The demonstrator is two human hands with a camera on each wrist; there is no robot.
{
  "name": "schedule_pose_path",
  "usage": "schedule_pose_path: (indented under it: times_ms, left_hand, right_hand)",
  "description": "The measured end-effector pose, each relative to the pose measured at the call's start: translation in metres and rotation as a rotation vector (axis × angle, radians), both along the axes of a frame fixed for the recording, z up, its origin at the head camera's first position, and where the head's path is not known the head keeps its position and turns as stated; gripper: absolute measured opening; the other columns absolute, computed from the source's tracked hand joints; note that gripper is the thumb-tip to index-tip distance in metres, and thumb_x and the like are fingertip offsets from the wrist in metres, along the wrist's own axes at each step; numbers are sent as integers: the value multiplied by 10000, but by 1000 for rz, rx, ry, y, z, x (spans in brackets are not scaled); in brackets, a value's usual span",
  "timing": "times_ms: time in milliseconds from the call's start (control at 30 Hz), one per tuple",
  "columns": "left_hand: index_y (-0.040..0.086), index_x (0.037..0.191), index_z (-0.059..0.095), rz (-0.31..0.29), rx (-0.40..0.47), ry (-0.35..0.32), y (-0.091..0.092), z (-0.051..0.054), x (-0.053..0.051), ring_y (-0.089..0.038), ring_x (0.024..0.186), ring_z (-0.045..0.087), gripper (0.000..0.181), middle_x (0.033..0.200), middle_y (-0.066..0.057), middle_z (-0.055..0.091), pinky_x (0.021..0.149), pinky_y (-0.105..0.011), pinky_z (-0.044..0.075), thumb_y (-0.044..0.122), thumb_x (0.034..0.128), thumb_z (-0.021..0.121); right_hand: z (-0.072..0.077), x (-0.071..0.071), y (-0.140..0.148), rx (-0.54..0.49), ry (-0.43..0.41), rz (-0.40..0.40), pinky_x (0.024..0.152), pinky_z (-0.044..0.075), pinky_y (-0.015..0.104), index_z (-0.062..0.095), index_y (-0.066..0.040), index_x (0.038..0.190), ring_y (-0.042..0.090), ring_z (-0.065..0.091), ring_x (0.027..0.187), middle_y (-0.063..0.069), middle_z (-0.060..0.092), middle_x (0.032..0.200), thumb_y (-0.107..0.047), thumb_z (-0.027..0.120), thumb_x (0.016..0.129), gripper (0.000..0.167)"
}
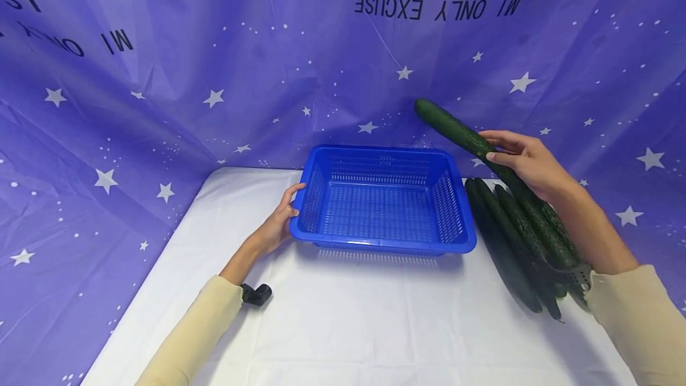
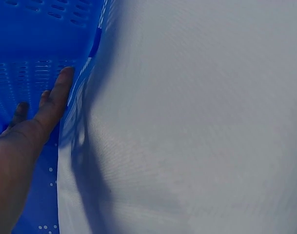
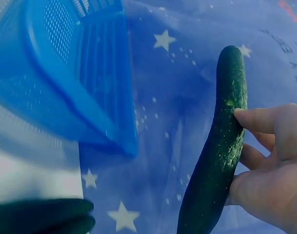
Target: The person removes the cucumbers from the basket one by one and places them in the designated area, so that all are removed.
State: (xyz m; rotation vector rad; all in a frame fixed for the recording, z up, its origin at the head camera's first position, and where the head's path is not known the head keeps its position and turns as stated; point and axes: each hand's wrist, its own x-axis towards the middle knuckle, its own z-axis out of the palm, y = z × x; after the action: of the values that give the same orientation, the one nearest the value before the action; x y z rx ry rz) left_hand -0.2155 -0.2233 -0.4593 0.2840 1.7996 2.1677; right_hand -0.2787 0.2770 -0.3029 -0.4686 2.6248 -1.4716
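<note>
In the head view a blue plastic basket [image 1: 377, 242] with slotted walls stands on the white table, nothing inside it. My left hand [image 1: 278, 222] holds its left rim; the left wrist view has fingers [image 2: 55, 100] against the basket's slotted side [image 2: 41, 73]. A long dark green cucumber [image 1: 452, 128] is pinched between the thumb and fingers of my right hand [image 1: 527, 162], tilted above the basket's right side. The cucumber [image 3: 211, 151] also shows in the right wrist view, its far end free. Under the right forearm lie several more cucumbers [image 1: 493, 243], partly covered by it.
White cloth covers the table [image 1: 343, 320]. A purple star-printed sheet [image 1: 332, 76] with black lettering hangs behind and beside it. Close to the basket's right wall lies the cucumber pile. A black wrist device [image 1: 257, 295] sits on the left wrist.
</note>
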Motion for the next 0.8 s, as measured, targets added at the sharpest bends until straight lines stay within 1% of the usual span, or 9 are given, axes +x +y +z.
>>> schedule_pose_path:
  times_ms: [67,100,167,300,433,533,633,733,800]
  left_hand:
    - [237,1554,102,-5,6,2,1,1,0,-459,1191,461,732,1531,-275,161,850,-444,545,134,870,341]
    - [235,1554,104,-5,10,3,1,2,1,-462,1193,456,731,1530,-275,163,851,-443,545,134,870,342]
    - [236,1553,107,-6,11,2,1,3,1,-473,1201,440,728,1530,-277,165,854,-441,543,133,872,342]
    - [250,1551,108,-8,5,2,1,1,1,-500,1227,414,721,1543,-275,152,858,-436,539,125,877,332]
    - [260,1547,115,-5,4,-4,1,0,1,-524,1230,406,716,1542,-271,163,849,-438,545,126,877,328]
    - [253,1547,120,-2,12,-3,1,0,1,-523,1223,412,718,1535,-276,167,847,-436,547,126,874,334]
    - [255,1544,126,-3,13,0,1,0,1,-518,1217,417,714,1533,-282,166,848,-427,546,124,874,335]
    - [267,1540,126,-6,10,-2,2,1,1,-514,1228,406,710,1541,-271,155,852,-418,542,119,876,328]
    - [266,1540,121,-5,6,-5,2,2,1,-507,1236,404,708,1544,-266,151,856,-411,539,115,879,324]
  right_hand:
    - [-1,5,12,3,12,-31,908,430,169,459,-142,1501,118,472,1238,36,480,1421,-224,584,1007,516]
    - [-2,8,19,-3,13,-44,877,430,143,457,-142,1501,91,481,1207,13,488,1399,-223,584,1007,516]
    - [-4,13,32,1,11,-65,859,416,117,446,-148,1509,45,469,1189,-39,483,1380,-231,582,1008,526]
    - [-10,22,59,-11,-6,-106,838,438,118,422,-150,1521,-5,473,1146,-126,490,1318,-222,575,1009,539]
    - [-19,27,87,-45,-33,-145,762,494,145,446,-187,1506,-54,538,1028,-250,533,1195,-179,582,1003,521]
    - [-28,31,105,-57,-48,-181,725,502,148,468,-216,1494,-72,549,974,-297,553,1130,-174,595,995,517]
    - [-37,36,122,-39,-52,-232,706,491,136,467,-239,1495,-91,532,951,-312,532,1107,-208,601,993,520]
    - [-48,39,137,-29,-67,-273,684,504,149,451,-254,1499,-97,538,915,-311,514,1094,-239,602,992,529]
    - [-55,40,147,-42,-83,-290,669,522,173,446,-260,1497,-86,559,888,-311,516,1085,-236,596,995,525]
